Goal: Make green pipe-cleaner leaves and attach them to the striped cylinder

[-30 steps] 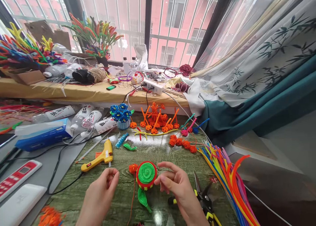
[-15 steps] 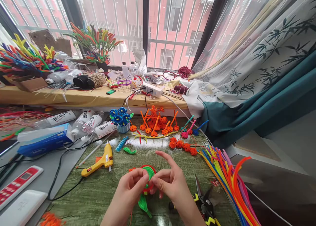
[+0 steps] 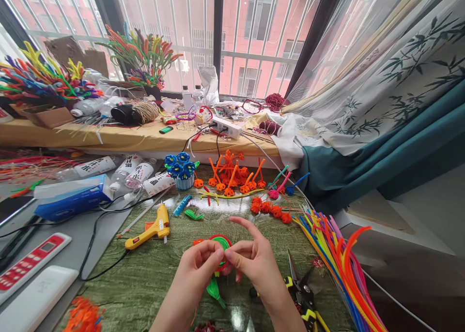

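Observation:
Near the front middle of the table, my left hand (image 3: 201,266) and my right hand (image 3: 252,262) meet fingertip to fingertip. Each has thumb and index finger pinched together; whatever they grip is too small to make out, though a thin strand seems to hang below. My right hand's outer fingers are lifted, one pointing up. Right behind the fingertips is a round green coil with a red rim (image 3: 223,241), partly covered by them. A green leaf-shaped piece (image 3: 215,292) lies below the left fingers. Black-and-yellow scissors (image 3: 303,291) rest beside my right forearm.
A yellow glue gun (image 3: 152,230) lies left, its cord trailing. Orange pipe-cleaner flowers (image 3: 232,177) and a blue flower pot (image 3: 183,177) stand at the back. Loose pipe cleaners (image 3: 341,259) bundle at right. Orange scraps (image 3: 83,315) lie front left; water bottles (image 3: 125,172) lie back left.
The whole view has shifted slightly, so the table items appear a little further right and mostly higher. My hands keep the same pinched pose in front of the coil.

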`<act>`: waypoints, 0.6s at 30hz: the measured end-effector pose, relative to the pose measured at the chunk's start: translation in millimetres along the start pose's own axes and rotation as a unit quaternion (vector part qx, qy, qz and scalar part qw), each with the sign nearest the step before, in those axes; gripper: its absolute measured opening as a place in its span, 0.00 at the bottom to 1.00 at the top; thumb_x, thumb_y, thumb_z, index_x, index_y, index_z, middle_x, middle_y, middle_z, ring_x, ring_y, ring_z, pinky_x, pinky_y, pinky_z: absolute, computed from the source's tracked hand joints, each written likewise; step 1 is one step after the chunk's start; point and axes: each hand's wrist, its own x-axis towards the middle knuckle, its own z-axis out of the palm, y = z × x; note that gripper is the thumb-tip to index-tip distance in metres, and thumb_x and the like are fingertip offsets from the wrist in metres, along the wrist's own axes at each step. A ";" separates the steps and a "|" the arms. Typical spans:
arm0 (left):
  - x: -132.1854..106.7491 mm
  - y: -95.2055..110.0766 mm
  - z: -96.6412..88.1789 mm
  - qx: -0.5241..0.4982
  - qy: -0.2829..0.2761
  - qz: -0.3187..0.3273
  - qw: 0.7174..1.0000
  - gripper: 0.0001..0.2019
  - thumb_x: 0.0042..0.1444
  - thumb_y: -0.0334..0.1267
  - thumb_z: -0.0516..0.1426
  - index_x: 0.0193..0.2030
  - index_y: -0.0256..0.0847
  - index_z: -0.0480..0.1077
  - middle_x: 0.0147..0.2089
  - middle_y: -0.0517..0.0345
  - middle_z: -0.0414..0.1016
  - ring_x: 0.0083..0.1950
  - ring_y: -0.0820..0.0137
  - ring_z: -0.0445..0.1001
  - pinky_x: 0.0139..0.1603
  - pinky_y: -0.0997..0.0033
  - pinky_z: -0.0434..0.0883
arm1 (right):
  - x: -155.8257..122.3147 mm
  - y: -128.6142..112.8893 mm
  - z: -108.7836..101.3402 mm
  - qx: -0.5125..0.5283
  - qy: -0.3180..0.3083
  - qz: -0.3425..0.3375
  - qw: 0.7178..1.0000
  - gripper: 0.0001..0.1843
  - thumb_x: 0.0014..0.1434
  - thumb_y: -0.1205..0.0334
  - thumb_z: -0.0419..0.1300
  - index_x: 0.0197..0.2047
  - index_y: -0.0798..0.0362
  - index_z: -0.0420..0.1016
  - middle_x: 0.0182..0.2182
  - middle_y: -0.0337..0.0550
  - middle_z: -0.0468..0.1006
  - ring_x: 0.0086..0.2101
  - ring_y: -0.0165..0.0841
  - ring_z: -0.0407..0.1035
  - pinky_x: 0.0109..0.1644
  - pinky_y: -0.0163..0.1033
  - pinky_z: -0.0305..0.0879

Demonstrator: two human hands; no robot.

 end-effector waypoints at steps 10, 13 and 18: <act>1.8 -2.6 -2.2 -0.072 -0.036 -0.015 0.997 0.20 0.46 0.54 0.68 0.25 0.38 0.70 0.13 0.75 0.51 0.16 0.83 0.38 0.17 0.78 0.38 | -1.6 -1.3 -1.3 0.006 -0.032 0.008 0.999 0.44 0.47 0.53 0.76 0.61 0.54 0.60 0.24 0.38 0.83 0.21 0.34 0.78 0.17 0.27 0.64; -4.8 0.5 -2.7 -0.106 -0.054 -0.031 0.992 0.20 0.48 0.53 0.66 0.24 0.39 0.67 0.13 0.76 0.48 0.17 0.83 0.37 0.17 0.79 0.41 | -7.3 -1.8 1.6 0.032 -0.041 0.025 0.998 0.41 0.47 0.53 0.76 0.59 0.55 0.62 0.25 0.40 0.84 0.20 0.32 0.77 0.17 0.26 0.63; -14.1 0.1 1.6 -0.134 -0.064 -0.044 0.988 0.19 0.51 0.52 0.65 0.27 0.39 0.69 0.20 0.71 0.53 0.19 0.82 0.46 0.19 0.82 0.53 | -19.0 0.0 9.8 0.086 -0.054 0.051 0.994 0.43 0.46 0.54 0.77 0.59 0.56 0.61 0.25 0.42 0.84 0.19 0.31 0.76 0.17 0.26 0.63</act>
